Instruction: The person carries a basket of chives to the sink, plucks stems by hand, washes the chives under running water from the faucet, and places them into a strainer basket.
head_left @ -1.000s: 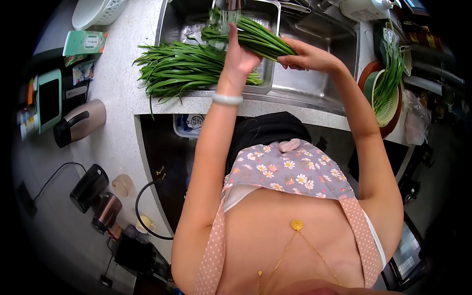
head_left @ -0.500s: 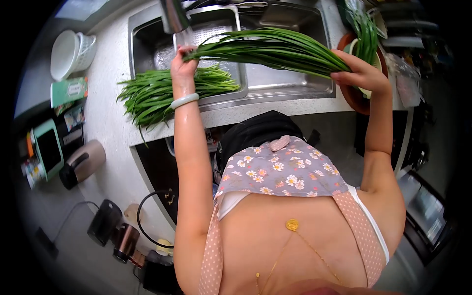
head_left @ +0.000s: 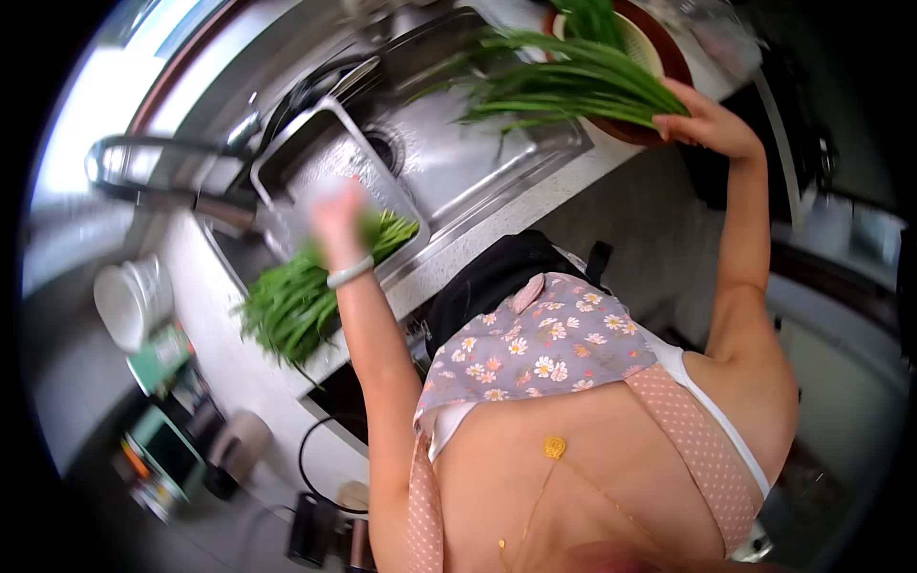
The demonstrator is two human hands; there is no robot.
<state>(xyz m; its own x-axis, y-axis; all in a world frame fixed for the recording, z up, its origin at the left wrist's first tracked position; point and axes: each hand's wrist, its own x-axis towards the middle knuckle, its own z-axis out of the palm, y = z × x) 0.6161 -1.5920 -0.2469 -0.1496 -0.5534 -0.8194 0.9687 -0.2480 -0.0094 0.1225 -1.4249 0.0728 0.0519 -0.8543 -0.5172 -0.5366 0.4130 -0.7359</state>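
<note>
My right hand [head_left: 705, 122] grips one end of a bunch of long green leaves [head_left: 573, 84], whose loose ends trail leftward over the right sink basin [head_left: 458, 172]. Beneath the bunch's right part is a brown bowl [head_left: 676, 48] with a pale strainer [head_left: 642, 40] holding more green leaves [head_left: 589, 19]. My left hand [head_left: 339, 215], smeared by motion, hovers near the metal tray [head_left: 401, 196] and the running faucet [head_left: 229, 212]; its fingers cannot be made out. Another pile of green leaves [head_left: 291, 304] lies under and beside it, across the tray and counter edge.
White baskets [head_left: 134, 304], a green box [head_left: 160, 361] and a kettle [head_left: 239, 451] stand along the left counter. Dark utensils [head_left: 330, 86] lie behind the sink. A clear plastic bag [head_left: 721, 43] is beyond the brown bowl.
The view has turned and shifted right. My right hand has carried the bunch from the faucet toward the brown bowl. My left hand, earlier touching the bunch, is now apart from it.
</note>
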